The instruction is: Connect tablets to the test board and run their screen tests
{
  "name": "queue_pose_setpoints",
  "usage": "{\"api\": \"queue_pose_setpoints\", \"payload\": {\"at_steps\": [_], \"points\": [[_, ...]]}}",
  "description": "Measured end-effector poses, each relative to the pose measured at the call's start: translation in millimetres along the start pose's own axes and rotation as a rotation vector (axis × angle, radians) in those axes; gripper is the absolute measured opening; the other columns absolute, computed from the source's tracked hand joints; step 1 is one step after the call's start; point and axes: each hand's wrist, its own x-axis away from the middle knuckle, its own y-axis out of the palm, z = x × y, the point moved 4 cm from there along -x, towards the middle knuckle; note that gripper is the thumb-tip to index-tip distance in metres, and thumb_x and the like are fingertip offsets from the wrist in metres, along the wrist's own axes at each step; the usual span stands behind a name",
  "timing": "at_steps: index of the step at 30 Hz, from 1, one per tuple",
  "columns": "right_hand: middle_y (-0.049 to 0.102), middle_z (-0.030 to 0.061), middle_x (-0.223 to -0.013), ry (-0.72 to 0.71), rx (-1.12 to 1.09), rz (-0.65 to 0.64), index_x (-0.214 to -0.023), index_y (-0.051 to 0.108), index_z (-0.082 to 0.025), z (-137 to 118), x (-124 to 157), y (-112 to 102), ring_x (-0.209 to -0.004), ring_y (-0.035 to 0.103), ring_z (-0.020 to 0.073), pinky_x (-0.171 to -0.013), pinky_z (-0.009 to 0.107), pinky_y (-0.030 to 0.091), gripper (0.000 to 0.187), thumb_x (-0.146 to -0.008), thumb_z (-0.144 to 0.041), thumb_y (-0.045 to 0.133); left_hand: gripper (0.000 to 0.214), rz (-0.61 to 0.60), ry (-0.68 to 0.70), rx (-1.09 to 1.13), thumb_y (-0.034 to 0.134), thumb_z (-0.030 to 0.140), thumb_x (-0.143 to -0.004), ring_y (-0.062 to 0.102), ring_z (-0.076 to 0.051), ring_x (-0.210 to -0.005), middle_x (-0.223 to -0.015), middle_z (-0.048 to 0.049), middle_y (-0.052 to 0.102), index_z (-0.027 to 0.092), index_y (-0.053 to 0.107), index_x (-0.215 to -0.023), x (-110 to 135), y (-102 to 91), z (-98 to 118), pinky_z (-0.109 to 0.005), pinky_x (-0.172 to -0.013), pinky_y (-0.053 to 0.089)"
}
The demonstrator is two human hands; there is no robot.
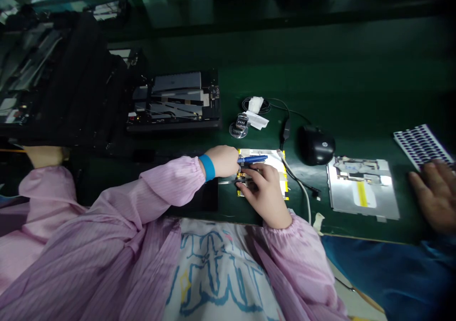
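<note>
One small board edged in yellow tape [275, 162] lies on the green table [331, 74]. Your left hand [221, 162], with a blue wristband [207, 167], closes around a blue-handled tool [252, 159], and your right hand [265, 197] curls, its fingertips pinching a small dark part [242, 182] at the board. Just right of the board run a white cable [302, 188] and a black mouse [316, 144]. A co-worker's hand [434, 195] rests at the far right. A slipping tool could scratch the board; a sleeve catching the cable could drag it.
</note>
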Motion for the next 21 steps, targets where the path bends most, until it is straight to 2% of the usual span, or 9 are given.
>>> {"api": "queue_pose_setpoints", "payload": {"at_steps": [7,21], "points": [[0.054,0.0115,-0.108,-0.001,0.012,0.007,-0.108,0.062,-0.02,-0.3,-0.1,0.2,-0.106,0.05,0.0286,-0.09,0.048,0.045,0.028,-0.083,-0.031,0.064,0.034,0.002,0.025,-0.03,0.046,0.022,-0.079,0.068,-0.032,-0.095,-0.095,-0.0208,0.071,0.007,0.07,-0.098,1.4,1.8,1.1,-0.037,-0.077,0.054],[0.054,0.011,-0.107,0.006,0.009,0.0,-0.11,0.063,-0.022,0.2,0.2,0.5,-0.104,0.05,0.0289,-0.089,0.049,0.045,0.028,-0.083,-0.032,0.063,0.034,0.013,0.032,-0.064,0.045,0.022,-0.082,0.068,-0.031,-0.094,-0.094,-0.0202,0.071,0.008,0.069,-0.101,4.2,2.8,2.8,-0.036,-0.077,0.054]]}}
